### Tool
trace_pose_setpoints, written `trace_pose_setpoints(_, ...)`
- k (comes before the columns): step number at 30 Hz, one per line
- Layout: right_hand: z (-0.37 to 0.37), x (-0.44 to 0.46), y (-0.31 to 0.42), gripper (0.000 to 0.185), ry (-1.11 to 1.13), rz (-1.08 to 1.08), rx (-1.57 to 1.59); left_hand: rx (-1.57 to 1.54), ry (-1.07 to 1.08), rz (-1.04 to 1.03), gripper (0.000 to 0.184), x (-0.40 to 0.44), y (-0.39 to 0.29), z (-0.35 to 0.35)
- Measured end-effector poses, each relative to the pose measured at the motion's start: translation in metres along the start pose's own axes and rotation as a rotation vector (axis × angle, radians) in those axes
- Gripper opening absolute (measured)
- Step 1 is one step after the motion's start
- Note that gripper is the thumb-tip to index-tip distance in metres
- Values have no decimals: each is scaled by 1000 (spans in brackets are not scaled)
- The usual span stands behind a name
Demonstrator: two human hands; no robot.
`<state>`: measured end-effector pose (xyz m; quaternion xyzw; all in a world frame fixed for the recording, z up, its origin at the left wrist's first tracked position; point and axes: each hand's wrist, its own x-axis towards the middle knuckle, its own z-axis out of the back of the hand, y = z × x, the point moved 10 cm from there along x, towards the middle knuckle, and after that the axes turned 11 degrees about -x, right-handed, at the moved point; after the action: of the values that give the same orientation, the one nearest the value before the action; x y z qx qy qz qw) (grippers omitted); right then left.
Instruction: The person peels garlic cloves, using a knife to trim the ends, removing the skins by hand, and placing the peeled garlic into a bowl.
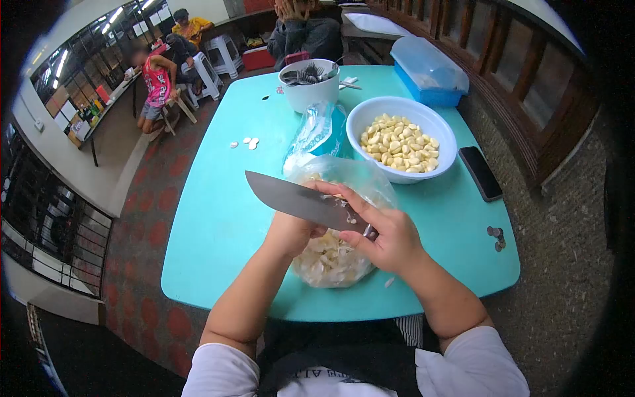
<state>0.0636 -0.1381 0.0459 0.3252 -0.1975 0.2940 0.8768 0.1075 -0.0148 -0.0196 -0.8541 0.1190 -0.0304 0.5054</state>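
Note:
My right hand (pixel 390 237) is closed round the handle of a large knife (pixel 291 198), whose wide blade points to the left. Behind and under the blade, my left hand (pixel 294 231) is closed; what it holds is mostly hidden by the knife. Small bits of peel stick to the blade. Both hands are above a clear plastic bag (pixel 337 268) with pale garlic skins in it. Beyond the bag, a white bowl (pixel 444 149) holds many peeled garlic cloves (pixel 400 142).
On the turquoise table (pixel 211 231) are a utensil tub (pixel 311 96), a plastic pack (pixel 321 135), a blue lidded box (pixel 430 69), a phone (pixel 481 173) and coins (pixel 496 237). A person (pixel 304 36) sits at the far edge; others sit at the back left.

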Motion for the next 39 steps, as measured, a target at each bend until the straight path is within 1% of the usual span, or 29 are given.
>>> trace_pose_setpoints(3,4,-1,-1,65,-11,-14,-68,-139,38,70,22,-2,9,-8)
trace_pose_setpoints(6,5,-1,-3,65,7,-28,-101,-217,177,50,22,-5,4,-20)
trace_pose_setpoints(9,7,3,1,65,-4,4,-121,-266,192,50,23,-3,7,-15)
trace_pose_setpoints(12,6,2,3,66,-36,45,-98,-291,159,61,24,-3,6,-11)
trace_pose_setpoints(14,5,1,4,67,-57,62,-84,-218,133,11,24,-3,2,-8)
trace_pose_setpoints(17,4,0,4,68,-22,12,-75,-173,123,-33,22,-1,2,-3)
trace_pose_setpoints(20,1,0,2,68,70,-14,-95,-120,92,-57,18,0,-1,1)
trace_pose_setpoints(23,7,2,8,66,-54,50,-15,-134,74,-40,15,2,-2,4)
trace_pose_setpoints(24,5,1,8,66,-50,45,-11,-156,77,-22,14,2,0,3)
trace_pose_setpoints(27,3,1,6,65,-15,14,1,-101,-48,-22,13,3,0,8)
trace_pose_setpoints(30,-3,-2,5,66,79,-73,51,-117,-27,-56,14,-3,-3,6)
trace_pose_setpoints(32,-4,-1,4,66,129,-113,57,-92,-64,-44,14,-4,2,8)
trace_pose_setpoints(34,-1,-1,2,66,114,-120,87,-88,-93,-103,16,-2,-2,10)
trace_pose_setpoints(35,-5,-1,3,65,132,-110,116,-95,-70,-94,16,-2,0,7)
trace_pose_setpoints(36,-4,1,6,65,152,-168,180,-102,-59,-78,16,-3,3,6)
trace_pose_setpoints(39,-5,1,8,65,144,-141,203,-172,-8,-55,12,-8,-7,-1)
